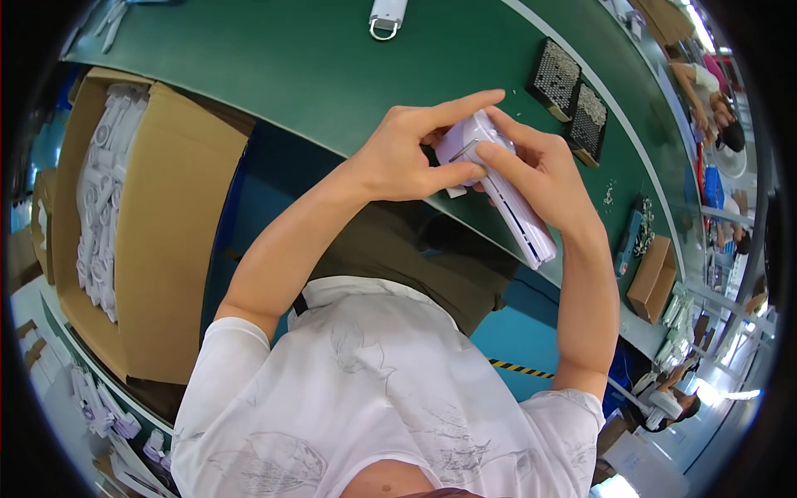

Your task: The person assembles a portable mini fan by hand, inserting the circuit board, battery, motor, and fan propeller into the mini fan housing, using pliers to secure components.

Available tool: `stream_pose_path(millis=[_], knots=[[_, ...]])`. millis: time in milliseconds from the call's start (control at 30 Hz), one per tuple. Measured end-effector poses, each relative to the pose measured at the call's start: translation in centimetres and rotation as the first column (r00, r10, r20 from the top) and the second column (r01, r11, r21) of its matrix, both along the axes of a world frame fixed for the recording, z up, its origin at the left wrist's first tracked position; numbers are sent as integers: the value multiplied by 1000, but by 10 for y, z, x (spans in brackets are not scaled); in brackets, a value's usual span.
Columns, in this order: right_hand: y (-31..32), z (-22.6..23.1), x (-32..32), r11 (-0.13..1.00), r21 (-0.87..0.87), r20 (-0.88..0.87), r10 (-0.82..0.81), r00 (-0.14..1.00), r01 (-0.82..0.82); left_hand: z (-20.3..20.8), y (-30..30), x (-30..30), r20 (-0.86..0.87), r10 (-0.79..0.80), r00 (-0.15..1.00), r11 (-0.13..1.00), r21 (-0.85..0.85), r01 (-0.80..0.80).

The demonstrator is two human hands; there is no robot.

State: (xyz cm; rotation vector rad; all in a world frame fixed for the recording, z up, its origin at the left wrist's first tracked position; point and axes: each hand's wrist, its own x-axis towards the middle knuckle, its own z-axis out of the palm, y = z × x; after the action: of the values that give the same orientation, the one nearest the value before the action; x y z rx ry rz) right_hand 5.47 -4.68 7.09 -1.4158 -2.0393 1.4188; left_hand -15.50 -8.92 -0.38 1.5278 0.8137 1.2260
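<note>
Both of my hands hold a long white plastic housing (pixel 519 217) with a dark slot along its side, tilted over the table's near edge. My left hand (pixel 407 149) grips its upper end, the thumb pressing from below and the index finger stretched across the top. Around the right side wraps my right hand (pixel 544 170), its thumb on the upper face. A small shiny strip shows near the two thumbs; its kind I cannot make out. Farther off on the green table (pixel 274 58) lies a similar white part with a metal loop (pixel 386 18).
Two black trays of small metal parts (pixel 554 79) sit at the right, with loose bits, a blue-green tool (pixel 631 236) and a small cardboard box (pixel 652 279) nearer. A large carton (pixel 170 224) of white plastic parts (pixel 106 199) stands at my left. Other people work at the far right.
</note>
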Motion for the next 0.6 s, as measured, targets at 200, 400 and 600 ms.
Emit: stream_pose_path(millis=[200,400,600], knots=[[10,15,3,997,-14,13,81,997,-80,5,-2,-1,47,-28,998,996,-82,32],[20,32,38,947,22,-218,-310,925,322,-3,-11,-9,55,72,996,997,-9,-72],[14,-30,73,877,343,3,-359,933,336,-5,-8,-25,213,87,973,996,2,-89]])
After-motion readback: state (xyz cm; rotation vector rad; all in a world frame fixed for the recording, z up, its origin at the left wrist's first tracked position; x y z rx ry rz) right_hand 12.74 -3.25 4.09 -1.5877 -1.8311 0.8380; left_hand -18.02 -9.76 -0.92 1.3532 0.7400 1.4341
